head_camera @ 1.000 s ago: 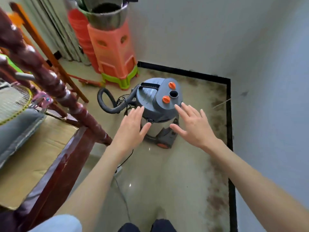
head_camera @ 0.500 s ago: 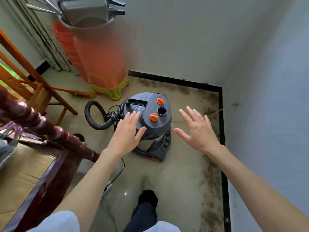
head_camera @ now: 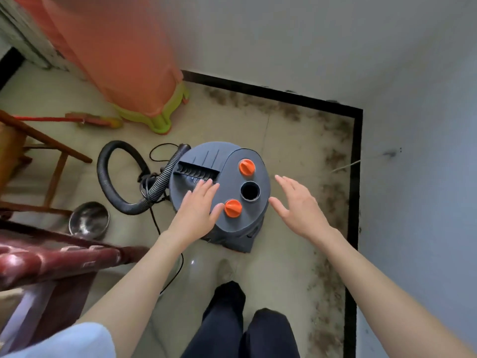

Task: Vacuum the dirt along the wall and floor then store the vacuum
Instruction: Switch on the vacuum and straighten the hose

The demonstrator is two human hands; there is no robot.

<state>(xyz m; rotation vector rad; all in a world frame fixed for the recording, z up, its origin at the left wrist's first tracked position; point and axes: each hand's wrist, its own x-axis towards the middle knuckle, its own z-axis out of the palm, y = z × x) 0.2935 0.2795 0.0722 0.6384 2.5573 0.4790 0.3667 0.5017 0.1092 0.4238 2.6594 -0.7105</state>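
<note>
- A grey canister vacuum (head_camera: 219, 187) with two orange knobs is seen upright near the dirt-lined wall corner.
- Its hose (head_camera: 116, 177) is looped away from the corner.
- Left hand (head_camera: 198, 210) is laid flat on its lid, fingers together; right hand (head_camera: 299, 205) is held beside it, fingers spread.

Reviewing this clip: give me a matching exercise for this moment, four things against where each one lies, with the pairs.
Things:
1. left hand
2. right hand
3. metal bowl
4. dirt

Places:
A. along the black skirting by the wall
B. on the floor beside the coiled hose
C. over the vacuum lid, near an orange knob
D. open, right of the vacuum

Pairs: 1-C, 2-D, 3-B, 4-A
</note>
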